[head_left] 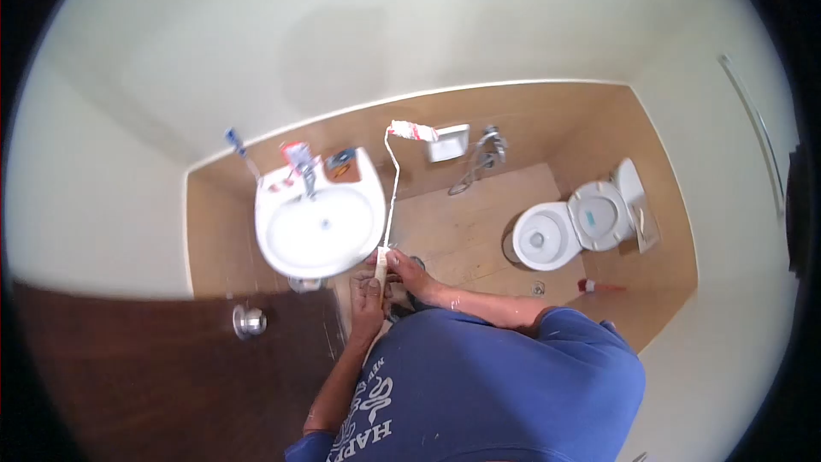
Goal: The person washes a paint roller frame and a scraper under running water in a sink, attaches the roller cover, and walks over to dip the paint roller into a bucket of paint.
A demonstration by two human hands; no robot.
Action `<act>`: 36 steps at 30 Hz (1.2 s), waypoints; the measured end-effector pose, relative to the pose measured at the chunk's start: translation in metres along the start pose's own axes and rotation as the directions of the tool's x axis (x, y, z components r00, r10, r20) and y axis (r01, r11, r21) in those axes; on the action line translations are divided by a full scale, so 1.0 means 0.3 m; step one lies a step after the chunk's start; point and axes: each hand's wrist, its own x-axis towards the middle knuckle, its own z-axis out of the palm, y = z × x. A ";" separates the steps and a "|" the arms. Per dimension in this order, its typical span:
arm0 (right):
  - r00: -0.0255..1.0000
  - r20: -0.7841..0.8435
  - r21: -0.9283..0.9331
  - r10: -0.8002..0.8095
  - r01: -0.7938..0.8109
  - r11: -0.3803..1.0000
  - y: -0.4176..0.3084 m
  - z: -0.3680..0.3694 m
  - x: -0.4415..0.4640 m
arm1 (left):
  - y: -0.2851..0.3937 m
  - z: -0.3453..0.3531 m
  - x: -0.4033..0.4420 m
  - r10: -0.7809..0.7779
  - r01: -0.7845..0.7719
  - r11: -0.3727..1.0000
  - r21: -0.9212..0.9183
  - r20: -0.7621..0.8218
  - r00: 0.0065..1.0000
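A paint roller with a long bent wire frame stands out in front of me, its white, red-marked roller sleeve (pixel 412 130) near the tiled wall. My right hand (pixel 409 273) is closed round the upper part of the pale roller handle (pixel 381 267). Lower on the same handle, my left hand (pixel 369 306) is wrapped, with its fingers partly hidden. White specks mark my right forearm. Left of the roller's wire is the white washbasin (pixel 271 255), with a tap (pixel 309 181) at its back.
A brush-like tool with a blue end (pixel 235 140) leans by the basin. On the basin's back edge lie a packet (pixel 298 154) and dark items (pixel 341 159). The toilet (pixel 547 235) stands right, a red brush (pixel 588 286) near it. A dark door (pixel 171 359) with a round knob (pixel 249 322) stands left.
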 end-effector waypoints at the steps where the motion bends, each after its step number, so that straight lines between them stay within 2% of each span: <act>1: 0.998 -0.030 0.021 -0.060 0.061 0.998 0.011 0.013 0.020 | 0.005 -0.009 0.046 0.032 -0.033 0.999 0.011 0.077 0.997; 2: 0.992 -0.065 0.046 -0.112 0.115 0.992 0.025 0.031 0.036 | -0.021 -0.035 0.096 0.049 -0.055 0.998 0.043 0.132 0.990; 3: 0.988 -0.092 0.108 -0.127 0.136 0.985 0.037 0.123 -0.015 | 0.013 -0.077 0.054 0.102 -0.145 0.959 0.241 0.184 0.978; 4: 0.983 -0.156 0.081 -0.094 0.107 0.991 -0.011 0.071 -0.058 | -0.044 -0.032 0.115 0.159 -0.237 0.920 0.313 0.254 0.954; 6: 0.906 -0.364 -0.193 -0.216 0.154 0.969 -0.135 -0.152 -0.242 | -0.067 0.180 0.177 0.157 -0.301 0.908 0.293 0.428 0.890; 7: 0.833 -0.442 -0.112 -0.333 0.318 0.942 -0.066 -0.219 -0.177 | -0.065 0.291 0.202 0.154 -0.329 0.903 0.275 0.510 0.846; 8: 0.739 -0.527 -0.060 -0.419 0.460 0.886 -0.011 -0.313 -0.140 | -0.095 0.307 0.240 0.083 -0.266 0.922 0.282 0.526 0.846; 10: 0.517 -0.718 -0.179 -0.466 0.509 0.842 -0.049 -0.458 -0.233 | -0.101 0.335 0.258 -0.101 -0.090 0.930 0.357 0.483 0.870; 11: 0.498 -0.763 -0.232 -0.412 0.384 0.894 -0.050 -0.567 -0.305 | -0.143 0.312 0.262 -0.151 -0.059 0.917 0.394 0.480 0.864; 12: 0.391 -0.796 -0.346 -0.462 0.332 0.878 -0.112 -0.598 -0.408 | -0.214 0.274 0.289 -0.196 -0.033 0.904 0.426 0.481 0.855; 13: 0.270 -0.789 -0.521 -0.551 0.181 0.834 -0.025 -0.747 -0.465 | -0.286 0.249 0.306 -0.234 -0.007 0.894 0.449 0.479 0.846; 14: 0.190 -0.791 -0.596 -0.581 -0.027 0.802 0.040 -0.855 -0.526 | -0.334 0.199 0.308 -0.327 0.072 0.846 0.528 0.408 0.852; 16: 0.149 -0.832 -0.552 -0.534 -0.124 0.825 0.012 -0.914 -0.616 | -0.527 0.018 0.346 -0.338 0.078 0.772 0.631 0.303 0.891; 17: 0.128 -0.849 -0.528 -0.512 -0.169 0.833 -0.008 -0.945 -0.645 | -0.546 -0.031 0.332 -0.411 0.192 0.737 0.648 0.203 0.889; 18: 0.116 -0.855 -0.518 -0.505 -0.202 0.831 0.013 -1.000 -0.661 | -0.563 -0.070 0.304 -0.481 0.307 0.694 0.651 0.102 0.871; 20: 0.090 -0.868 -0.493 -0.488 -0.271 0.827 0.105 -1.135 -0.666 | -0.625 -0.161 0.235 -0.464 0.378 0.603 0.702 -0.077 0.883; 22: 0.045 -0.918 -0.377 -0.395 -0.408 0.831 0.172 -1.233 -0.694 | -0.934 -0.482 0.186 -0.322 0.193 0.656 0.730 0.039 0.946; 26: 0.026 -0.969 -0.207 -0.245 -0.622 0.755 0.284 -1.445 -0.713 | -0.912 -0.567 0.043 -0.422 0.392 0.610 0.689 -0.136 0.896; 29: 0.011 -0.949 -0.258 -0.316 -0.605 0.754 0.351 -1.497 -0.741 | -0.915 -0.576 -0.023 -0.464 0.459 0.609 0.647 -0.178 0.867; 32: 0.194 -0.981 -0.077 -0.014 -0.322 0.944 0.120 -1.411 -0.802 | -0.938 -0.534 -0.021 -0.482 0.474 0.625 0.620 -0.172 0.859; 35: 0.337 -0.939 -0.139 -0.062 -0.208 0.968 0.068 -1.496 -0.854 | -0.943 -0.451 0.061 -0.477 0.465 0.674 0.573 -0.142 0.867; 36: 0.329 -0.936 -0.181 -0.124 -0.148 0.972 0.017 -1.525 -0.860 | -0.941 -0.425 0.098 -0.479 0.465 0.691 0.553 -0.130 0.868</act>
